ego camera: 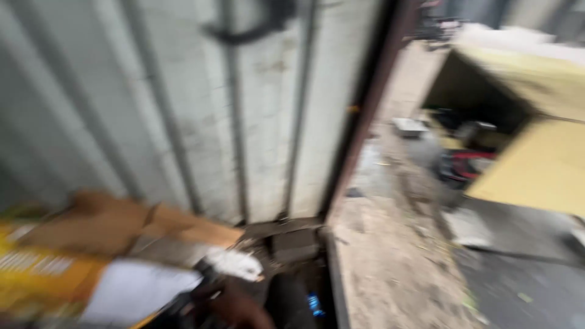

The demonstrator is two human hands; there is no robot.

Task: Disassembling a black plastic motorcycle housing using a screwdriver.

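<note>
Reaching in from the lower edge of the blurred head view, a single hand [234, 307] shows dark against the gloom near the bottom middle. Which hand it is cannot be told from this smear of motion, and whether its fingers are curled, spread or gripping anything cannot be told either; no second hand can be made out. Just above and slightly right of that hand lies a small crumpled white lump, cloth or paper [234, 264], close to it and perhaps touching, its longer side running roughly left to right with the pointed end toward the right. To the hand's left sits a flat white sheet or panel [137, 292], resting against a yellow printed cardboard box [42, 277] at the lower left corner. Behind these, flattened brown cardboard pieces [140, 225] lean along the foot of a pale grey corrugated metal wall [183, 109]. A rust-brown metal door frame [372, 103] ends that wall on the right. Beyond it stretches sandy, littered ground [390, 256], with a yellow-topped wooden stall or box [536, 128] farther right, well apart from the hand.
</note>
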